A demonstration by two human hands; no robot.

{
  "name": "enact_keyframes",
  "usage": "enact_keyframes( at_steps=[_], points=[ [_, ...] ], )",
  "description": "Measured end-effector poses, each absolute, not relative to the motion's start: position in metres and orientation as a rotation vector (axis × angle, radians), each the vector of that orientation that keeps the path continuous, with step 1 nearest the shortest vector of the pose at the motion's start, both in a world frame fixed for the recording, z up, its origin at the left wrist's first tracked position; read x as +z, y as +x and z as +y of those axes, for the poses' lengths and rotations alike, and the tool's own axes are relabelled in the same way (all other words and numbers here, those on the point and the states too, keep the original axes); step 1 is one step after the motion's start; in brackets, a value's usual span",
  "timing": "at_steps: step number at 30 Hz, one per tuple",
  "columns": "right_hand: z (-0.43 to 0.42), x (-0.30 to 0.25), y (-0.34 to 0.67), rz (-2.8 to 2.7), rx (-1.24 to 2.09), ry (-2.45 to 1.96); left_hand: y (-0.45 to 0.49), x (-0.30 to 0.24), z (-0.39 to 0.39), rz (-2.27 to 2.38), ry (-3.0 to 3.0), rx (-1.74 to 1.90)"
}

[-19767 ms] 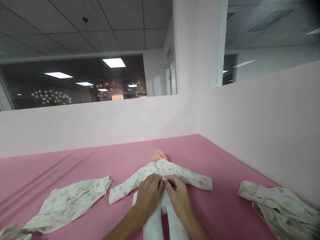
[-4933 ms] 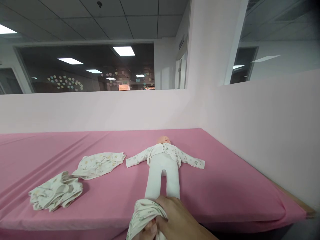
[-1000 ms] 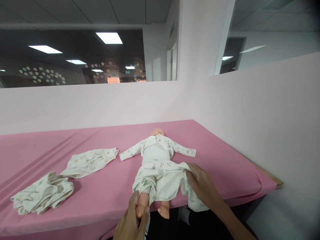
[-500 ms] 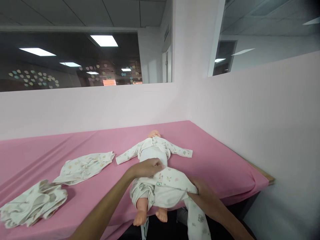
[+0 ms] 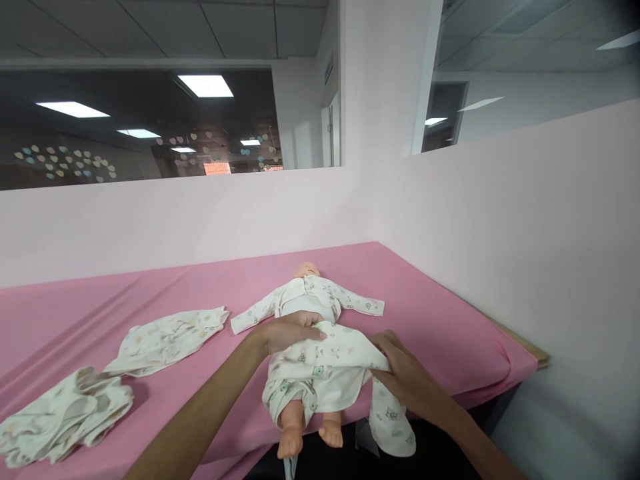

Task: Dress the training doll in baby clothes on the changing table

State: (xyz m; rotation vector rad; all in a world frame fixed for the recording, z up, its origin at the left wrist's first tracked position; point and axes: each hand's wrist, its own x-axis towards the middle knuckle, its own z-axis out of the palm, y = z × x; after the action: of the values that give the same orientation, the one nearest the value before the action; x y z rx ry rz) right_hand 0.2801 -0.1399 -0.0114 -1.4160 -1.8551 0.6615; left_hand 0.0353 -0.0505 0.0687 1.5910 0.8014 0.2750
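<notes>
While a bald, pink-skinned doll (image 5: pixel 307 269) lies on its back with its feet over the near edge of the bench covered in smooth pink cloth (image 5: pixel 450 353), a limp white garment with small coloured prints (image 5: pixel 345 350) is spread across its lower belly and legs. The left hand (image 5: pixel 294 331) is nearly closed, its curled fingers and thumb nipping the garment's upper edge at the doll's middle; the right hand (image 5: pixel 395 367) pinches the same edge further right, its thumb and fingers closed on the fabric. One tube of the garment hangs past the bench edge below the right hand; another bunches around the doll's leg on the left.

The garment should handle as light, soft and floppy, unlikely to slip or break but quick to fold on itself; the waist edge, held at two points apart, looks the best place to grip. The folds suggest thin knit cotton.

The doll's bare feet look smooth and hard, like vinyl, its belly paler and cloth-like beneath an open white long-sleeved printed top (image 5: pixel 325 290). At left lie a flattened white printed garment (image 5: pixel 167 340) and a crumpled off-white bundle (image 5: pixel 65 417).
</notes>
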Motion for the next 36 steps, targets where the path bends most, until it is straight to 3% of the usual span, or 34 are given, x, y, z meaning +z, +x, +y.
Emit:
enact_keyframes(
  at_steps=[6, 9, 18, 29, 36],
  points=[
    [-0.122, 0.012, 0.294, -1.809, 1.363, -1.090, 0.040, 0.068, -0.061, 0.840, 1.268, 0.542],
    [-0.102, 0.022, 0.288, -1.729, 1.540, -0.864, 0.043, 0.073, -0.064, 0.760, 1.283, 0.619],
    [-0.063, 0.037, 0.231, -1.400, 1.642, -0.875, 0.034, 0.081, -0.066, 0.690, 1.316, 0.678],
    [-0.069, 0.041, 0.214, -1.531, 1.797, -0.691, 0.016, 0.090, -0.073, 0.804, 1.515, 0.755],
    [-0.068, 0.055, 0.224, -1.506, 1.569, -0.824, 0.012, 0.078, -0.065, 0.866, 1.225, 0.666]
  ],
)
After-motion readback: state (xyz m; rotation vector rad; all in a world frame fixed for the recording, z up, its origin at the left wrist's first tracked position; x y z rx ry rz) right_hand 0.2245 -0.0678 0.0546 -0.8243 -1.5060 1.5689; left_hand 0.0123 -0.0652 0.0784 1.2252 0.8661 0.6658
